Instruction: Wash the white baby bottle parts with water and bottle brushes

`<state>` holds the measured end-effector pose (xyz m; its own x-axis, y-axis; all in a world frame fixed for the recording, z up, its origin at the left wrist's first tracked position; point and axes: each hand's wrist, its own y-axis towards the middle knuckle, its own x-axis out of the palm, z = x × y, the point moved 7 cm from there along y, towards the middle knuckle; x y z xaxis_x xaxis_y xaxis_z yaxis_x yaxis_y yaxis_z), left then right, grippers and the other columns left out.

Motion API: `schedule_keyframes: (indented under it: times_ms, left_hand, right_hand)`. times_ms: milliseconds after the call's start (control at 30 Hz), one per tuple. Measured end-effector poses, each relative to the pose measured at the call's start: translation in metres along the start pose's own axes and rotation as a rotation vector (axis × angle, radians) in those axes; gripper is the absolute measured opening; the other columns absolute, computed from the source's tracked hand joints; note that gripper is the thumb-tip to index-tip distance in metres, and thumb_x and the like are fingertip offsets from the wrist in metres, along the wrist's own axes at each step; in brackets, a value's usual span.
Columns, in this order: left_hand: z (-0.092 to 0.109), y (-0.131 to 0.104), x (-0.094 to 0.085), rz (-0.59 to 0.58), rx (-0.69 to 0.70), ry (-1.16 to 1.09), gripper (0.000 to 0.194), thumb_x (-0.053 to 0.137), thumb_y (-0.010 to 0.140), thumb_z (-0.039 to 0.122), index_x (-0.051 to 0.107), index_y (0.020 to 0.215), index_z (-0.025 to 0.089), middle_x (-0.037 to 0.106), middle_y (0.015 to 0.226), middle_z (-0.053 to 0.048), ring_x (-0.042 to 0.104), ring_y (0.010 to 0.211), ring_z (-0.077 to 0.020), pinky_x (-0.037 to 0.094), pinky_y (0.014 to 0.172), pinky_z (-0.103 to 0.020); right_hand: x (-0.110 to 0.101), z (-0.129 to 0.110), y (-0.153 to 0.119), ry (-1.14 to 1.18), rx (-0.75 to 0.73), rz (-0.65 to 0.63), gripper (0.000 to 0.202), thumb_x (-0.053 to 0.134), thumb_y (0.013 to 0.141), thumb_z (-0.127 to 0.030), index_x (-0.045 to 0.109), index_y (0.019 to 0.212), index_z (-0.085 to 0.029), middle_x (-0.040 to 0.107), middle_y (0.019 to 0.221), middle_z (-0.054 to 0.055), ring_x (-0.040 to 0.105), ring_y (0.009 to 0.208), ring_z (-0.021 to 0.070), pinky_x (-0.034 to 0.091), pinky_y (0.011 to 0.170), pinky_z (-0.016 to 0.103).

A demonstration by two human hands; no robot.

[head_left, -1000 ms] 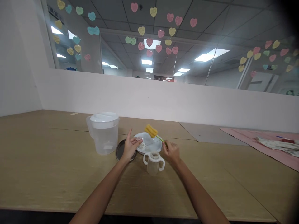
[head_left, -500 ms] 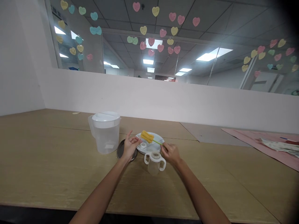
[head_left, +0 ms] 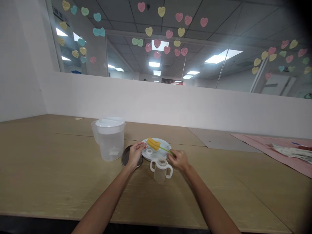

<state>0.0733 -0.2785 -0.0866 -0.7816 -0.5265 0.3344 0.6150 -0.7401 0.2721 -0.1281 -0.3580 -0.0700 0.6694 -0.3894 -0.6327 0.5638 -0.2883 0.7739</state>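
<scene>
My right hand (head_left: 179,159) is closed around the green handle of a yellow sponge bottle brush (head_left: 153,144). The brush is held over a white plate (head_left: 165,145), its sponge head pointing left. My left hand (head_left: 136,153) has its fingers pressed together by the tip of the sponge; what they pinch, if anything, is hidden. On the plate lies a small white ring-like part (head_left: 149,151). A clear baby cup (head_left: 160,174) with two white handles stands upright and uncapped in front of the plate. Partly behind my left hand is a dark round tray (head_left: 125,157).
A translucent lidded pitcher (head_left: 110,143) stands left of the dark tray. On the right, a pink cloth (head_left: 255,144) lies on the wooden table (head_left: 60,182) with a white plastic packet (head_left: 291,152) on it. A white wall (head_left: 151,100) rises behind the table.
My left hand's raised fingers have folded down and come together near the sponge tip. My right hand still holds the brush in nearly the same place.
</scene>
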Motion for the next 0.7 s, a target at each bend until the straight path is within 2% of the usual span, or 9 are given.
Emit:
schedule_keyframes:
  times_ms: [200,300,467,600,700]
  left_hand:
    - [0.004,0.001,0.000,-0.031,0.063,0.111,0.032,0.064,0.061,0.041,0.062,0.072,0.012,0.064,0.061,-0.003,0.056,0.059,-0.0109,0.040,0.060,-0.021]
    - [0.001,0.004,-0.003,-0.016,0.083,0.121,0.030,0.066,0.060,0.038,0.061,0.075,0.013,0.066,0.070,-0.004,0.059,0.067,-0.0122,0.042,0.065,-0.022]
    - [-0.003,0.009,-0.006,0.022,0.092,0.082,0.033,0.070,0.054,0.032,0.060,0.079,0.012,0.066,0.076,-0.006,0.060,0.072,-0.0146,0.044,0.069,-0.024]
    - [-0.003,0.008,-0.005,0.007,0.072,0.029,0.032,0.067,0.059,0.034,0.062,0.082,0.012,0.067,0.083,-0.008,0.060,0.078,-0.0157,0.044,0.071,-0.025]
    - [-0.001,0.007,-0.008,0.053,0.077,0.044,0.033,0.066,0.058,0.036,0.065,0.080,0.012,0.067,0.080,-0.007,0.059,0.073,-0.0148,0.044,0.068,-0.024]
  right_hand:
    - [0.002,-0.002,-0.001,0.010,-0.029,0.004,0.031,0.040,0.082,-0.035,0.060,0.071,-0.015,0.054,0.049,0.002,0.045,0.044,0.0095,0.025,0.049,0.022]
    - [0.002,0.000,-0.001,0.017,-0.004,0.009,0.031,0.036,0.084,-0.029,0.059,0.069,-0.015,0.055,0.050,0.002,0.045,0.044,0.0089,0.025,0.049,0.022]
    - [-0.007,0.005,0.001,-0.017,0.064,0.109,0.031,0.035,0.084,-0.025,0.059,0.067,-0.015,0.054,0.049,0.001,0.043,0.043,0.0086,0.024,0.048,0.022]
    - [-0.010,0.000,0.001,-0.011,0.011,0.141,0.029,0.038,0.083,-0.025,0.059,0.066,-0.015,0.053,0.049,0.001,0.043,0.044,0.0085,0.026,0.049,0.022]
    - [-0.010,-0.005,0.001,0.022,-0.015,0.140,0.029,0.039,0.083,-0.025,0.059,0.065,-0.015,0.053,0.050,0.001,0.044,0.044,0.0083,0.027,0.050,0.021]
